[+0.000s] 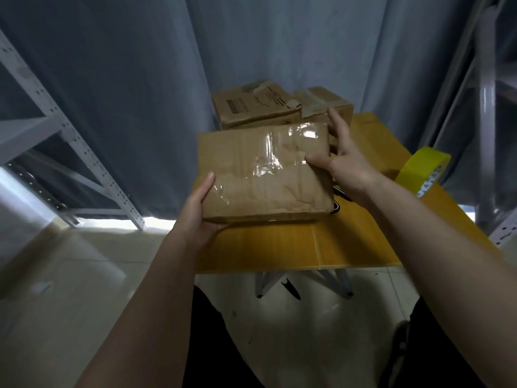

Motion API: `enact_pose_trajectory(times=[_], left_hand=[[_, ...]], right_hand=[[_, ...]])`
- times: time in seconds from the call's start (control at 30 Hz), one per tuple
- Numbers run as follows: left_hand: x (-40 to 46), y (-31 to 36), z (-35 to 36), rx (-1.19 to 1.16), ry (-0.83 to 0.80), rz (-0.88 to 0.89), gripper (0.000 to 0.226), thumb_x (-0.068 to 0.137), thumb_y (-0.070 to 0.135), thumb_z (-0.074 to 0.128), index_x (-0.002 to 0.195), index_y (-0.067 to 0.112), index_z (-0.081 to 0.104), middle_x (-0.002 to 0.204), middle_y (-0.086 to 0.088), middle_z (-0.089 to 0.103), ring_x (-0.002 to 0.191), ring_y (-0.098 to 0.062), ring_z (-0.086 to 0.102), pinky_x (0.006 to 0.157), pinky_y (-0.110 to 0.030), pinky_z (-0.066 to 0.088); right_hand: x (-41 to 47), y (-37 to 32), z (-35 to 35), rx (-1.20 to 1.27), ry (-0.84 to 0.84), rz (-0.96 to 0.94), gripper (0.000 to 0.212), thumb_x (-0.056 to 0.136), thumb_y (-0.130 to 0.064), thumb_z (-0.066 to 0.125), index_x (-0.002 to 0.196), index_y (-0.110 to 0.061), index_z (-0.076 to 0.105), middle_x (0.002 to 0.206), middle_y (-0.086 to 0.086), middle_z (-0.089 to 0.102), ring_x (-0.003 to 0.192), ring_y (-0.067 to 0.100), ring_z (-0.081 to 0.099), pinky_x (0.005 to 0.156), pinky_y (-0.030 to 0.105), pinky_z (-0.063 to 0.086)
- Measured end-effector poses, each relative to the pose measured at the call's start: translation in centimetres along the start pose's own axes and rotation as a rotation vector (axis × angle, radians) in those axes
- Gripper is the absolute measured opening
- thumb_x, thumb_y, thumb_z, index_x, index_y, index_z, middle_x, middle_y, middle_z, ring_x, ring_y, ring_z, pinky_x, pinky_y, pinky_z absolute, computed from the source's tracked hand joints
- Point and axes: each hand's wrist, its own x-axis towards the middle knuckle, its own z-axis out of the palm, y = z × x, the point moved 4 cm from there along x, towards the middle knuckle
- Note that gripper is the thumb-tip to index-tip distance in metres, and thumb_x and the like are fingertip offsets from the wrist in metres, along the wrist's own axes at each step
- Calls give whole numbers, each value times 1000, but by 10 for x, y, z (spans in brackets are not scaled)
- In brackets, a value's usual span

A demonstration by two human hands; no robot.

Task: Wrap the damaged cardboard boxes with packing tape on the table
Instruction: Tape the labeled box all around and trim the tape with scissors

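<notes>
Glossy clear tape (268,161) is glinting across a creased, matt cardboard box (263,175); a smooth wood-grain table (279,247), shiny yellow tape roll (422,169), grey cloth curtain (140,79) and perforated metal shelving (70,135) are showing.

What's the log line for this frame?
box: taped, held | left hand: near corner | right hand: far end | tape roll: on table
</notes>
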Motion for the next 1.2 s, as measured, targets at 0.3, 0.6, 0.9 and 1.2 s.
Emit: enact_pose_trajectory(times=[0.3,0.6,0.9,1.2], left_hand=[[7,26,-2,498,148,-315,65,78,70,60,126,28,50,119,-14,56,101,-43,60,70,-65,55],[14,55,45,1612,144,450,97,73,84,46,152,34,23,164,-4,6,150,-24,0,120,-49,3],[34,49,61,1863,163,18,93,79,87,18,155,35,7,158,-14,16,143,-39,14,113,-53,21],[22,38,90,1897,-14,76,57,100,58,17,153,41,9,164,3,0,148,-36,8,116,-51,16]], right_hand=[[23,32,5,-124,77,363,60,90,-32,65,141,-17,39,139,9,46,119,29,53,101,47,47],[24,24,16,-114,-58,318,55,95,-32,59,144,-14,41,140,7,50,102,15,58,80,24,51],[22,7,-1,-694,-104,290,107,61,-23,90,148,-25,28,142,7,44,120,32,52,83,41,55],[16,1,-41,-396,260,78,25,95,-5,54,119,-13,57,102,12,66,77,23,70,68,39,60]])
